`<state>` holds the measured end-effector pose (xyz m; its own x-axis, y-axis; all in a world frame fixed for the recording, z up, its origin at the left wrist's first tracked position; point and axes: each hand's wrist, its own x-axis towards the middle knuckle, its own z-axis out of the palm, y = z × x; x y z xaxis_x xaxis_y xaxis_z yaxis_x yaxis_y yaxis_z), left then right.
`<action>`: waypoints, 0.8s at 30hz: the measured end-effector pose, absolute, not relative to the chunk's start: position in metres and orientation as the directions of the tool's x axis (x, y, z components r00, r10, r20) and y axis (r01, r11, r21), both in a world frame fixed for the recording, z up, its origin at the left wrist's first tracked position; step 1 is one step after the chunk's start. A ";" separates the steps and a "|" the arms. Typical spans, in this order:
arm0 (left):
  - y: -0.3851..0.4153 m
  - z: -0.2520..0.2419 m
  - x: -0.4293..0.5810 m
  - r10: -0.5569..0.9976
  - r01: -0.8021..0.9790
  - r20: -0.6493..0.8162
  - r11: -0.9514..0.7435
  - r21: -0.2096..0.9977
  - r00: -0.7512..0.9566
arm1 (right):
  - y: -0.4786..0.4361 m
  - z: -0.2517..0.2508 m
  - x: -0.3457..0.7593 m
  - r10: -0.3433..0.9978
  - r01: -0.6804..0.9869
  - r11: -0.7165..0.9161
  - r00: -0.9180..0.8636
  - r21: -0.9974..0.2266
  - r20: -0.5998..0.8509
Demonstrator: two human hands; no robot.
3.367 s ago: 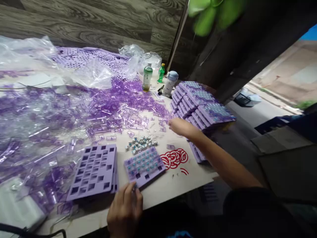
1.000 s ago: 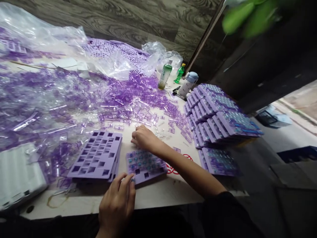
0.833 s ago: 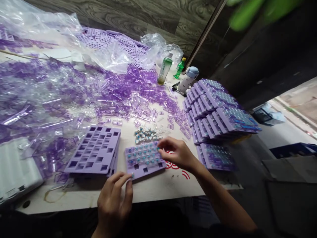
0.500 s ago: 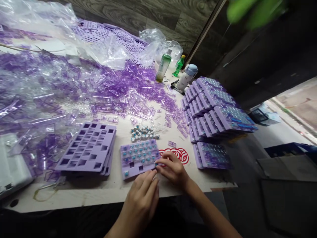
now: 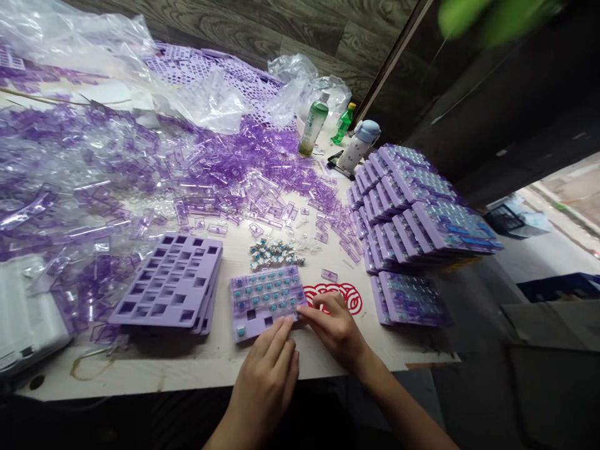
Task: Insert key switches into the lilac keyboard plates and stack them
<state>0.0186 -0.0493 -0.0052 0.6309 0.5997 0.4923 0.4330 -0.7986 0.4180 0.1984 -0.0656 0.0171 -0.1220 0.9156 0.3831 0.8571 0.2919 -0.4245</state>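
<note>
1. The right hand point(image 5: 340, 328) has thumb and forefinger drawn close together at the near right corner of the purple plate point(image 5: 259, 327); whether a small part is pinched between them cannot be told
2. The left hand point(image 5: 269, 359) lies with its fingers extended side by side, tips at the plate's near edge beside the right fingertips; whether it grips anything cannot be told
3. The plate lies flat on the table point(image 5: 187, 372), with rows of blue-centred switches; two square holes show in its near part, and one switch point(image 5: 241, 332) sits at the near left corner
4. A small heap of loose switches point(image 5: 274, 253) lies just beyond the plate, a stack of holed plates point(image 5: 193, 300) to its left, and filled plates point(image 5: 422, 219) are piled at the right
5. Both hands cover part of the plate's near right corner
6. Slightly earlier, the left fingers cover the near left corner and the right hand is at the far right one; now both meet at the near right
</note>
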 end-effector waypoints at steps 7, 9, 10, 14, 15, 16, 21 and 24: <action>-0.050 -0.007 0.017 0.598 0.426 0.481 -0.798 0.426 0.641 | -0.063 0.024 0.194 0.928 0.853 0.276 -0.115 -0.444 0.356; -0.050 -0.007 0.018 0.602 0.426 0.474 -0.795 0.432 0.643 | -0.061 0.028 0.198 0.931 0.838 0.277 -0.113 -0.470 0.347; -0.049 -0.007 0.018 0.603 0.425 0.472 -0.794 0.435 0.643 | -0.061 0.029 0.201 0.929 0.823 0.274 -0.094 -0.498 0.357; -0.048 -0.006 0.016 0.593 0.399 0.477 -0.799 0.450 0.648 | -0.056 0.027 0.228 0.916 0.829 0.147 0.091 -0.539 0.390; -0.048 -0.005 0.015 0.589 0.390 0.480 -0.801 0.454 0.650 | -0.055 0.023 0.236 0.916 0.853 0.094 0.127 -0.513 0.380; -0.048 -0.004 0.014 0.585 0.382 0.485 -0.803 0.458 0.650 | -0.053 0.019 0.244 0.918 0.877 0.042 0.155 -0.479 0.364; -0.049 -0.004 0.008 0.586 0.354 0.499 -0.800 0.485 0.639 | -0.051 0.009 0.257 0.935 0.892 -0.050 0.200 -0.450 0.293; -0.052 -0.007 0.002 0.584 0.328 0.492 -0.794 0.512 0.645 | -0.063 0.020 0.238 0.932 0.858 0.111 0.086 -0.502 0.352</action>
